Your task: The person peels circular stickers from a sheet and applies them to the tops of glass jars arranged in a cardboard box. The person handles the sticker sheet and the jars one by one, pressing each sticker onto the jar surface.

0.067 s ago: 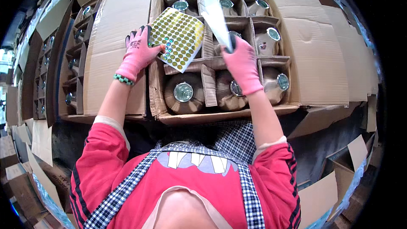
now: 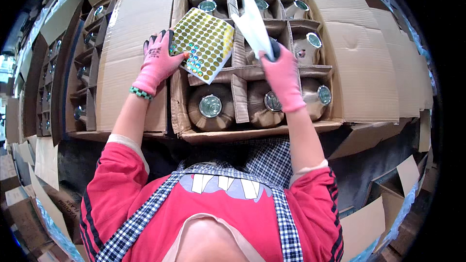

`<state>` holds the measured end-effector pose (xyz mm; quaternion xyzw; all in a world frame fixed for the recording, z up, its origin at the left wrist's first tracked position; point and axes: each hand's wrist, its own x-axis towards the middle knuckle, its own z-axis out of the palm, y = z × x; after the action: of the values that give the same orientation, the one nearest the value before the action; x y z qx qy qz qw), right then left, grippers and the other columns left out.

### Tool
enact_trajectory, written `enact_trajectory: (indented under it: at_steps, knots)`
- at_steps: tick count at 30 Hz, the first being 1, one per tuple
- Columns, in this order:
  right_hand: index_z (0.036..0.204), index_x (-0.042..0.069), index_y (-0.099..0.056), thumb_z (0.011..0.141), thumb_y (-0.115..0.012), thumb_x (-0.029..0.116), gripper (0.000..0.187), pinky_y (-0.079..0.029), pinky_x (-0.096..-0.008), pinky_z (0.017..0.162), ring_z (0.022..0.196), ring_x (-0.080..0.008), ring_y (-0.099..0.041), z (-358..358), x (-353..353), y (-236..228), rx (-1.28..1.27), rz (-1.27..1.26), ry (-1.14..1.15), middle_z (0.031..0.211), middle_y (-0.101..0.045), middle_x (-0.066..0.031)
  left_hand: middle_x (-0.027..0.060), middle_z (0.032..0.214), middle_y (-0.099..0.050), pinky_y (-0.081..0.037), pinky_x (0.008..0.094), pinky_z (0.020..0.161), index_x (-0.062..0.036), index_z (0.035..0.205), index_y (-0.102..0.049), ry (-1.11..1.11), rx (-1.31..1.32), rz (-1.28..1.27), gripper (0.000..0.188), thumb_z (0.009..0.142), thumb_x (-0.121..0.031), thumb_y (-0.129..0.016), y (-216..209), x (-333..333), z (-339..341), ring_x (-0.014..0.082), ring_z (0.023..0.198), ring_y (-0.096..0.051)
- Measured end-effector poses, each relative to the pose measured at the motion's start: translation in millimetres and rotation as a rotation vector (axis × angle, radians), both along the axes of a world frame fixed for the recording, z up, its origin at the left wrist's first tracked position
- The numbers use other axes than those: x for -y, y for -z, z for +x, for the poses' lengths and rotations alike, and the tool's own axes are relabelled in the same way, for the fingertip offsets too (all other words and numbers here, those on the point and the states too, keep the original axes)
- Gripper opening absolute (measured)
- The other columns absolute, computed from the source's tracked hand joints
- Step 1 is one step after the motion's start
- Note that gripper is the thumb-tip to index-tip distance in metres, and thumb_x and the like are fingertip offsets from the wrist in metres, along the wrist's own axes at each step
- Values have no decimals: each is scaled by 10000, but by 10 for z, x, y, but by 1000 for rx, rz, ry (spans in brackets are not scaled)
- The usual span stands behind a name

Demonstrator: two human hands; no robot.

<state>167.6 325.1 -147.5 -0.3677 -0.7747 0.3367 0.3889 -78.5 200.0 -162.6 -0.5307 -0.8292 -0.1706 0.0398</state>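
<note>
My left hand (image 2: pixel 159 60), in a pink glove with dark fingertips, grips the left edge of a sheet of round gold stickers (image 2: pixel 203 39). Its thumb lies on top of the sheet, where some stickers shine with rainbow colours. Curled white paper (image 2: pixel 253 25) is pinched in my right hand (image 2: pixel 284 75), gloved the same way, and points away from me. Both hands are over an open cardboard box (image 2: pixel 262 133) whose dividers separate several wide glass flask liners (image 2: pixel 210 106) with round, shiny mouths. The sheet and my right hand partly cover some of them.
Box flaps lie folded out to the left (image 2: pixel 133 53) and right (image 2: pixel 347 48). Farther left, more divided boxes (image 2: pixel 82 75) hold similar glass pieces. At the lower right stands an opened carton (image 2: pixel 366 228), and other cartons (image 2: pixel 24 213) are stacked at the lower left.
My right hand has shifted slightly right and toward me with the white paper, which shows wider now. The left hand and sticker sheet have stayed nearly still.
</note>
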Motion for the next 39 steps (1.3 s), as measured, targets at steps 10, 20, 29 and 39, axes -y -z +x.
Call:
enact_trajectory:
  at_steps: [10, 20, 29, 39]
  knots:
    - [1110, -102, -438, 858, -458, 165, 368, -469, -312, 726, 821, -221, -573, 442, 130, -215, -762, -959, -499, 952, -577, -191, 67, 879, -583, -452, 244, 695, -4, 1067, -513, -60, 774, 695, 338, 734, 27, -563, 196, -33, -170, 123, 768, -551]
    - [1235, 35, -384, 730, -530, 53, 526, -376, -189, 460, 537, -93, -456, 348, 224, -304, -502, -687, -286, 878, -549, -108, 71, 841, -543, -478, 301, 683, -28, 1005, -496, -23, 1424, 1306, 266, 749, 19, -551, -122, 286, -725, 161, 760, -545]
    - [1076, -30, -539, 705, -485, 29, 379, -433, -164, 442, 532, -61, -540, 195, 814, -945, 118, -884, -478, 935, -603, -81, 6, 669, -535, -439, 231, 545, -60, 846, -559, -58, 1565, 1367, 93, 800, -124, -510, 161, 365, -816, 120, 593, -522]
    - [977, 22, -582, 725, -507, 58, 266, -444, -245, 566, 567, -110, -552, -334, 951, -1048, 453, -702, -526, 655, -539, -102, 45, 863, -573, -457, 229, 695, -15, 1052, -529, 43, 1469, 1442, 267, 793, -51, -475, -232, 273, -394, 125, 755, -555]
